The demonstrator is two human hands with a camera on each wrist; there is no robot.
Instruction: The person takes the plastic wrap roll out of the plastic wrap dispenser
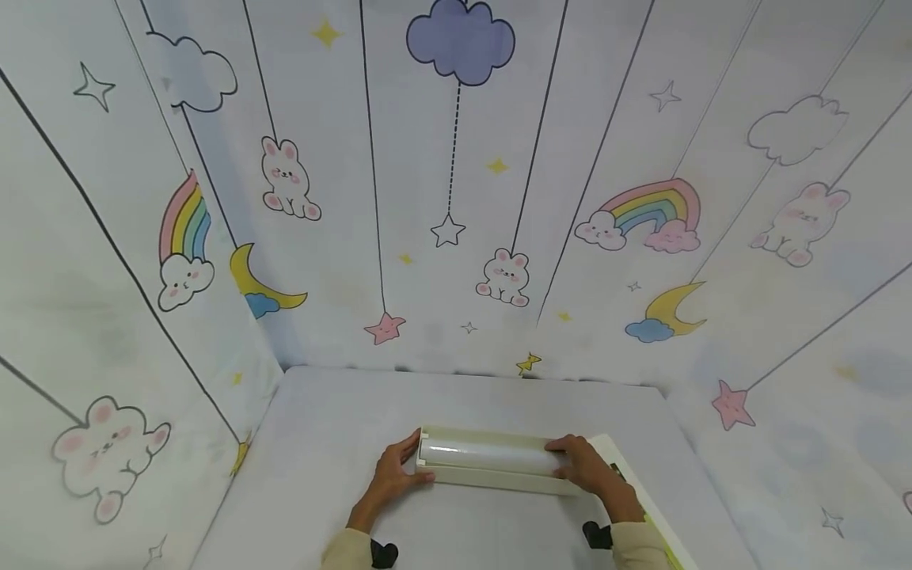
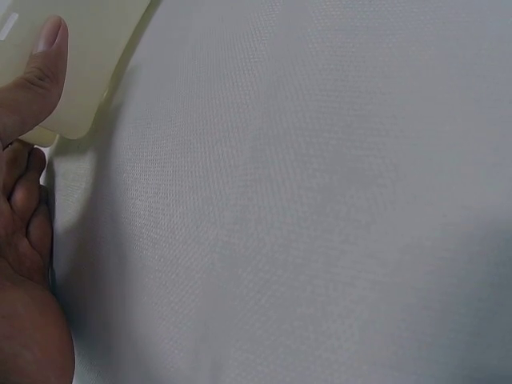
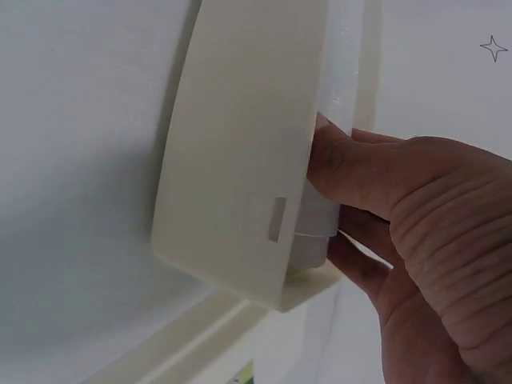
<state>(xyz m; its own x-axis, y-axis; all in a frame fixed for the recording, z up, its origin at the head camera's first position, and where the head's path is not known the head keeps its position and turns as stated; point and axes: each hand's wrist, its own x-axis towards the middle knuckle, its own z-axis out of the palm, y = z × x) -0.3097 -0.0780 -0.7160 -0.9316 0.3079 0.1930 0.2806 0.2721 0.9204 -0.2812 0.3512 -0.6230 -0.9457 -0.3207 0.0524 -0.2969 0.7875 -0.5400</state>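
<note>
A long cream dispenser box [image 1: 499,479] lies across the white table with its top open. Inside it sits a glossy roll of cling film [image 1: 477,454]. My left hand [image 1: 389,475] grips the box's left end, its thumb against the near wall, which the left wrist view shows at the box corner [image 2: 88,88]. At the other end my right hand [image 1: 586,465] pinches the end of the roll between thumb and fingers. In the right wrist view the roll's end [image 3: 310,248] shows just inside the box wall [image 3: 232,144], by a small slot.
A long white strip-shaped piece [image 1: 666,538] with a yellow-green edge lies slantwise at the right, partly behind my right forearm. White fabric walls [image 1: 456,277] printed with bunnies, clouds and stars enclose the table [image 1: 342,412] at the back and both sides.
</note>
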